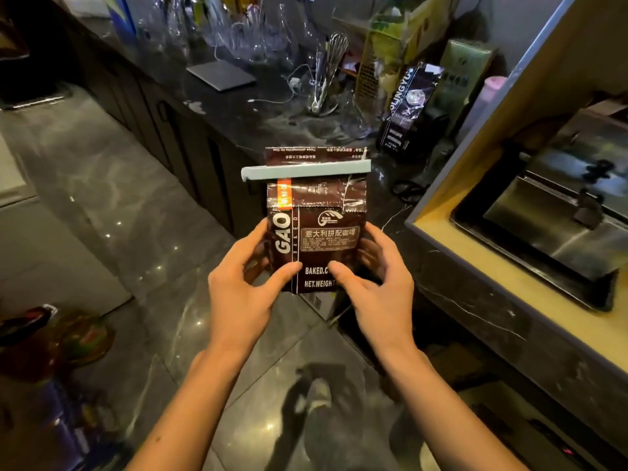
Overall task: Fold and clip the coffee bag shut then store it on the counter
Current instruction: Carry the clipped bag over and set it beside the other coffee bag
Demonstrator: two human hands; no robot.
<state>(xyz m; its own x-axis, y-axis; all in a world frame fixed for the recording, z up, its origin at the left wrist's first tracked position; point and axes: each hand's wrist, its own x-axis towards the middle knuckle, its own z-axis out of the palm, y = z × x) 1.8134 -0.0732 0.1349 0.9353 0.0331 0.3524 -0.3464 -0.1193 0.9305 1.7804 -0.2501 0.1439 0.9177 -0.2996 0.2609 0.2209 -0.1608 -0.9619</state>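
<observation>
A dark brown coffee bag (316, 232) with white lettering is held upright in the air, in front of the dark marble counter (238, 113). Its top is folded over, and a long pale blue clip (306, 171) sits across the fold, sticking out past the bag on the left. My left hand (241, 283) grips the bag's lower left side, thumb on the front. My right hand (377, 283) grips the lower right side the same way. Both sets of fingers are hidden behind the bag.
On the counter stand another dark coffee bag (407, 110), a holder with a whisk (331, 69), glassware (244, 32) and a grey flat slab (221, 74). A yellow-rimmed unit with a steel tray (543, 226) is at the right. Below lies the glossy tiled floor (102, 205).
</observation>
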